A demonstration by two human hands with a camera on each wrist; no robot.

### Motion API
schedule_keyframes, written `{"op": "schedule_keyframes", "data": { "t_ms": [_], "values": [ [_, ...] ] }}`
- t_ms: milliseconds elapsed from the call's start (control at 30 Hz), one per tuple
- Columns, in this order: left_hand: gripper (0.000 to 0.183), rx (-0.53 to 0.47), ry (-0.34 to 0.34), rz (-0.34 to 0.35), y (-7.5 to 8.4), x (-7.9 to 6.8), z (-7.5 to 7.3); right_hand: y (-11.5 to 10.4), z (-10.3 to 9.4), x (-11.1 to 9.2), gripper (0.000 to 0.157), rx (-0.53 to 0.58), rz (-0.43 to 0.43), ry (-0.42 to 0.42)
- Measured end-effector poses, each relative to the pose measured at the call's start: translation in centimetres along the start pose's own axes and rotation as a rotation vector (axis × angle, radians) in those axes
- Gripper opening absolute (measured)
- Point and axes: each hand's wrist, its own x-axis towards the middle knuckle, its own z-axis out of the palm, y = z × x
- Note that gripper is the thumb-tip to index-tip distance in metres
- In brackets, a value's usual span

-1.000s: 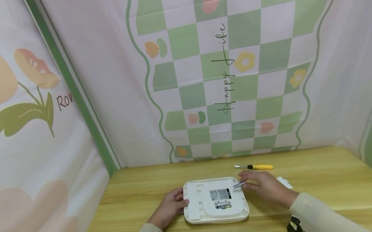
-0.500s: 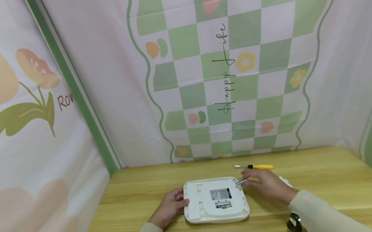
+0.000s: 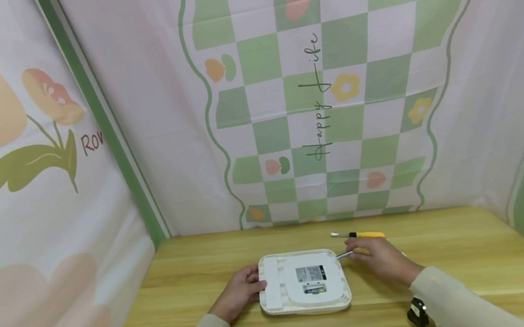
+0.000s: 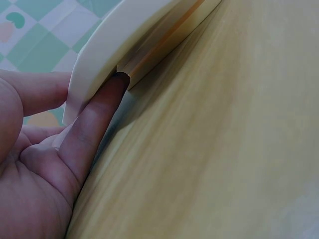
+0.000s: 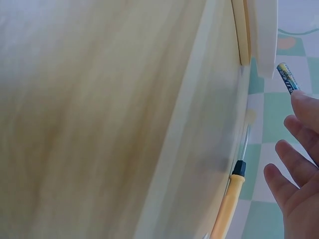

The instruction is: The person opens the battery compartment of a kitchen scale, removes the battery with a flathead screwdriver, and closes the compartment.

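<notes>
A white rounded-square device [image 3: 275, 283] lies on the wooden table with its back up, showing a grey label and a small battery compartment [image 3: 314, 289] with a battery in it. My left hand [image 3: 240, 292] grips its left edge; in the left wrist view the thumb is on one face and a finger [image 4: 94, 129] reaches under the rim. My right hand [image 3: 380, 260] pinches a slim battery [image 5: 288, 78] between thumb and fingertips. In the head view, its free end is at the device's upper right edge. The other right fingers spread loosely.
Behind my right hand lies a screwdriver [image 3: 366, 235] with a yellow handle, its tip pointing left. A small white piece [image 3: 404, 254] is mostly hidden by that hand. Printed fabric [image 3: 321, 188] hangs along the table's back edge.
My right hand has drawn slightly to the right with the battery, from over the device to its edge, covering more of the small white piece. The left hand and device stay put.
</notes>
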Motion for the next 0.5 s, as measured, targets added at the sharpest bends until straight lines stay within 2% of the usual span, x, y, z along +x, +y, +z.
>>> {"op": "schedule_keyframes", "data": {
  "t_ms": [233,500],
  "values": [
    [0.06,-0.006,-0.006,0.01,0.2,-0.2,0.1,0.7,0.0,0.0,0.019,-0.004,-0.005,-0.002],
    [0.06,-0.001,-0.002,0.004,0.2,-0.1,0.1,1.8,0.0,0.0,0.019,-0.03,-0.047,-0.003]
  ]
}}
